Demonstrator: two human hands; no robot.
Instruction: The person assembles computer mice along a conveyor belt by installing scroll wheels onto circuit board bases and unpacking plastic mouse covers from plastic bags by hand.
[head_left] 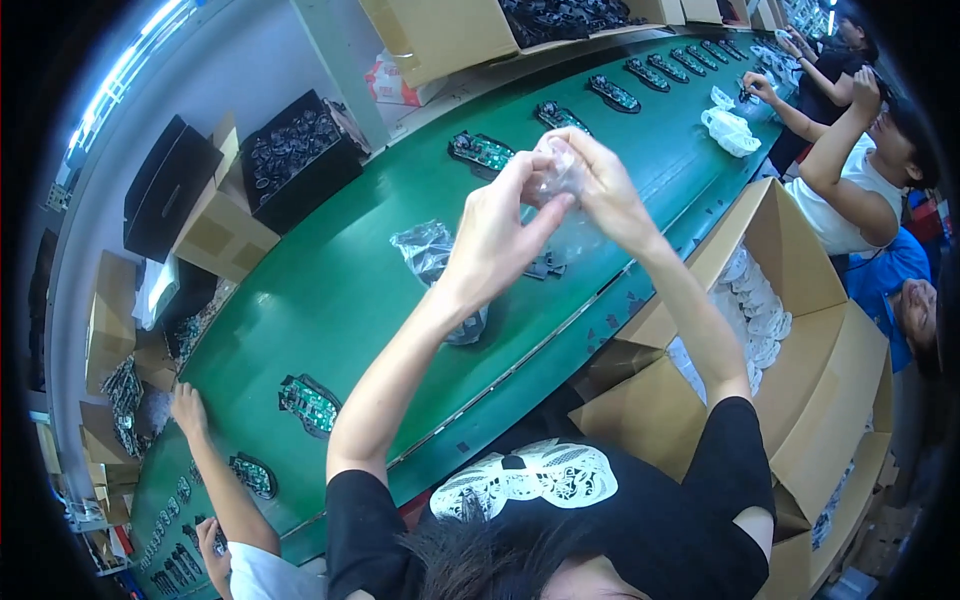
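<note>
Above the green conveyor belt (330, 265), my left hand (495, 225) and my right hand (607, 190) meet with a see-through plastic bag (562, 175) pinched between their fingers. Loose film hangs below my right hand. What the bag holds, if anything, I cannot make out. Another plastic bag (425, 245) lies on the belt beyond my left forearm, which partly covers it. A small black part (545, 268) sits on the belt beneath my hands. Just past them are green circuit boards in black housings, one circuit board (482, 150) being nearest my left hand.
Circuit boards continue in a row along the belt. At right stands an open cardboard box (815, 350) with white parts (750, 300). A black bin (300, 165) of small black parts is beyond the belt. A co-worker's hand (188, 410) is at left; other people work at upper right.
</note>
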